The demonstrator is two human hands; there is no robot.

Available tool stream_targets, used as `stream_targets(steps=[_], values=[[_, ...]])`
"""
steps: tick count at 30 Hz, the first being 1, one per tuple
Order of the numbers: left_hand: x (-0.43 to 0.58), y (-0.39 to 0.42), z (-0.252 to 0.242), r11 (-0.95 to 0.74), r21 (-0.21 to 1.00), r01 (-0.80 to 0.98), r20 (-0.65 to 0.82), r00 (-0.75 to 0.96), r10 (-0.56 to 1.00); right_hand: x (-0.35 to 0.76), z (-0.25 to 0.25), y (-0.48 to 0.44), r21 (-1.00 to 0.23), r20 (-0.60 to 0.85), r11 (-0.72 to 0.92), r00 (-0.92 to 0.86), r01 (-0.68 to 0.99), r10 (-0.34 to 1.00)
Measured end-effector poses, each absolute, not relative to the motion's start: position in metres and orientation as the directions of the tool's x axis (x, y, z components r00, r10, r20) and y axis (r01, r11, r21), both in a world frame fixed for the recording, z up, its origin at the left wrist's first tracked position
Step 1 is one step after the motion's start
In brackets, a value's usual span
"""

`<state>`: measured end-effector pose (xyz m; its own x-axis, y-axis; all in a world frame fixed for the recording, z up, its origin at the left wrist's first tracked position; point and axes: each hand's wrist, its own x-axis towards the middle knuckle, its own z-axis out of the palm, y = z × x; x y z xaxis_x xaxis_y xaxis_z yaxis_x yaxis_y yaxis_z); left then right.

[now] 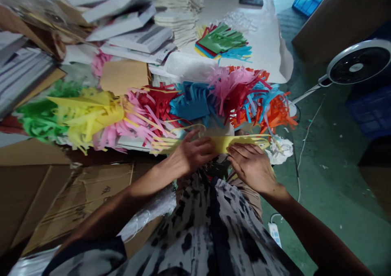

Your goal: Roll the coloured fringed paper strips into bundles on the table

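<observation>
A strip of yellow paper with fringed ends (pixel 224 142) lies across the near edge of the table, in front of my body. On its left part is my left hand (pixel 195 153), the fingers bent over the paper and the index finger raised a little. My right hand (pixel 252 166) rests on the right part with its fingers stretched flat; its thumb side faces the left hand. Just beyond are fringed paper bundles: blue (pixel 192 102), pink (pixel 230 82), orange (pixel 279 113), red (pixel 159 100), yellow (pixel 94 113) and green (pixel 42 109).
Fringed sheets topped by green (pixel 224 38) lie farther back on the white table cover (pixel 269 27). Stacked white packs (pixel 137 37) stand at the back left. Cardboard (pixel 82 198) is below left. A fan (pixel 357 66) stands at right, above a power strip (pixel 274 233) on the floor.
</observation>
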<state>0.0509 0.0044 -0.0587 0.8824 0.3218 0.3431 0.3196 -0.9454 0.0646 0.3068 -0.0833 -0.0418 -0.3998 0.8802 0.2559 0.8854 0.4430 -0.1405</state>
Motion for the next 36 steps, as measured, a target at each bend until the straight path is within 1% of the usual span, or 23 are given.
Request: stream_targets(steps=[3,5,6,7,9,11,12,13,14,15,17,19,23,26,29,31,33,35,36], values=[[0.019,0.002,-0.043,-0.899,0.233,0.371,0.244,0.872,0.424,0.313,-0.047,-0.081,-0.118,0.286,0.45,-0.404,0.885,0.869],[-0.003,0.004,-0.027,-0.845,0.316,0.431,0.194,0.843,0.503,0.316,-0.046,-0.08,-0.085,0.309,0.471,-0.426,0.878,0.851],[-0.011,0.005,-0.019,-0.822,0.326,0.468,0.188,0.82,0.541,0.316,-0.046,-0.08,-0.062,0.316,0.483,-0.442,0.873,0.839],[-0.016,0.006,-0.012,-0.797,0.307,0.52,0.207,0.781,0.589,0.315,-0.045,-0.079,-0.035,0.324,0.499,-0.462,0.866,0.826],[-0.016,0.006,0.0,-0.74,0.233,0.631,0.315,0.671,0.672,0.314,-0.046,-0.078,0.018,0.336,0.527,-0.501,0.85,0.797],[0.001,0.002,0.003,-0.724,0.212,0.656,0.432,0.602,0.671,0.314,-0.048,-0.077,0.046,0.344,0.54,-0.521,0.841,0.782],[0.014,-0.001,0.001,-0.754,0.238,0.613,0.447,0.62,0.645,0.314,-0.048,-0.075,0.045,0.346,0.538,-0.518,0.842,0.782],[0.029,-0.005,-0.004,-0.806,0.28,0.522,0.444,0.673,0.591,0.314,-0.049,-0.074,0.033,0.345,0.532,-0.509,0.846,0.789],[0.045,-0.01,-0.011,-0.839,0.287,0.463,0.412,0.731,0.544,0.314,-0.049,-0.073,0.012,0.341,0.521,-0.493,0.854,0.8],[0.061,-0.014,-0.019,-0.855,0.268,0.445,0.411,0.749,0.519,0.314,-0.048,-0.072,-0.014,0.336,0.506,-0.472,0.863,0.815],[0.086,-0.019,-0.039,-0.853,0.224,0.471,0.386,0.761,0.521,0.314,-0.045,-0.07,-0.07,0.321,0.475,-0.431,0.877,0.843],[0.1,-0.021,-0.055,-0.826,0.2,0.526,0.353,0.748,0.562,0.312,-0.042,-0.069,-0.121,0.293,0.45,-0.401,0.885,0.868],[0.1,-0.02,-0.068,-0.804,0.197,0.56,0.342,0.73,0.592,0.311,-0.037,-0.068,-0.179,0.214,0.421,-0.383,0.889,0.899],[0.086,-0.017,-0.063,-0.783,0.283,0.554,0.328,0.711,0.622,0.318,-0.037,-0.063,-0.231,0.198,0.396,-0.356,0.889,0.913],[0.066,-0.012,-0.054,-0.703,0.43,0.566,0.316,0.635,0.705,0.329,-0.039,-0.055,-0.38,0.15,0.314,-0.277,0.87,0.949],[0.055,-0.007,-0.048,-0.626,0.506,0.593,0.273,0.578,0.769,0.335,-0.039,-0.049,-0.455,0.098,0.247,-0.227,0.855,0.969],[0.049,-0.003,-0.046,-0.564,0.529,0.634,0.209,0.547,0.81,0.336,-0.039,-0.044,-0.485,0.061,0.191,-0.185,0.854,0.981],[0.05,-0.001,-0.046,-0.533,0.502,0.681,0.185,0.517,0.836,0.334,-0.038,-0.04,-0.479,0.029,0.151,-0.157,0.865,0.987],[0.052,-0.001,-0.047,-0.525,0.478,0.704,0.195,0.498,0.845,0.331,-0.037,-0.039,-0.459,0.017,0.138,-0.147,0.877,0.989]])
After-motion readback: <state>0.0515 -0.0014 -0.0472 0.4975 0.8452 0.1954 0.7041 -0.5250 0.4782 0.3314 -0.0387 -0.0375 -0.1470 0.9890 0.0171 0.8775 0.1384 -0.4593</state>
